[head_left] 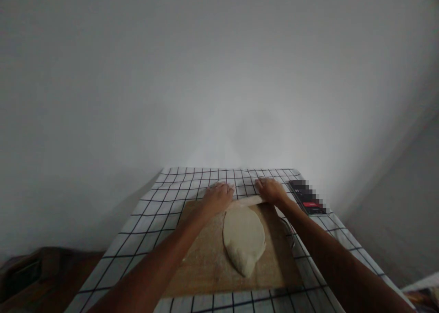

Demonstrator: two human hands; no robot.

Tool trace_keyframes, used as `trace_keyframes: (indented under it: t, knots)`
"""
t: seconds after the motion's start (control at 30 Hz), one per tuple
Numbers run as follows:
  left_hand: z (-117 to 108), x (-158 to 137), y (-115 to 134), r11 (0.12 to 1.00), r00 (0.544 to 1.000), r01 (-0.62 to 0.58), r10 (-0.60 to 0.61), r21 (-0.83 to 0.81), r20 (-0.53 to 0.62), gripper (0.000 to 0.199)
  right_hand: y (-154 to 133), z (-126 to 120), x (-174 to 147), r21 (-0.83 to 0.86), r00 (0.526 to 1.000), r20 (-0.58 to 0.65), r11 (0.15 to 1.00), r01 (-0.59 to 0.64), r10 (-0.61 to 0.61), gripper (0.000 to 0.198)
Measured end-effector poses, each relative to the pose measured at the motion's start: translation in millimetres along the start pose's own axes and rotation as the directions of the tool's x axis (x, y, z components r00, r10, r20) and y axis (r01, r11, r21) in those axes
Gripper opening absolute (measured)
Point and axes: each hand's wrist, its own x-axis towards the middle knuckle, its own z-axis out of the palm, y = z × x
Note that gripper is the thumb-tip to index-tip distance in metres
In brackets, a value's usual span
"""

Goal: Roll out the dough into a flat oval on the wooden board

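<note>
A flattened piece of pale dough (244,237) lies on a wooden board (202,267), its near end narrowing to a point. Across the far edge of the dough runs a light rolling pin (247,202). My left hand (219,196) is closed over the pin's left end, and my right hand (271,191) grips its right end. Both arms reach forward over the board. The pin's two ends are hidden under my hands.
The board rests on a table with a white cloth (144,221) checked in dark lines. At the right edge lies a dark phone-like device (303,198), partly pixelated. A thin metallic object (290,230) sits by the board's right side. A pale wall (219,75) rises behind the table.
</note>
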Motion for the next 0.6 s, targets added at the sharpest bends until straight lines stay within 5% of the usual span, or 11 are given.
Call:
trace_keyframes:
  t: [0.23,0.4,0.6]
  knots:
    - [-20.6,-43.6,31.9,0.999,0.997,0.039,-0.039,0.006,-0.068,0.036,-23.1,-36.6,-88.5,0.061,0.997,-0.009,0.995,0.076,-0.075,0.036]
    - [-37.8,-77.8,43.7,0.998,0.985,-0.061,0.057,-0.014,-0.163,0.046,-55.3,-52.0,-161.4,0.059,0.993,-0.102,0.996,0.059,-0.053,0.039]
    - [-61.0,-105.9,50.5,0.994,0.985,-0.061,0.046,-0.088,-0.167,0.046,-82.6,-50.6,-184.5,0.025,0.989,-0.128,0.996,0.082,-0.078,0.046]
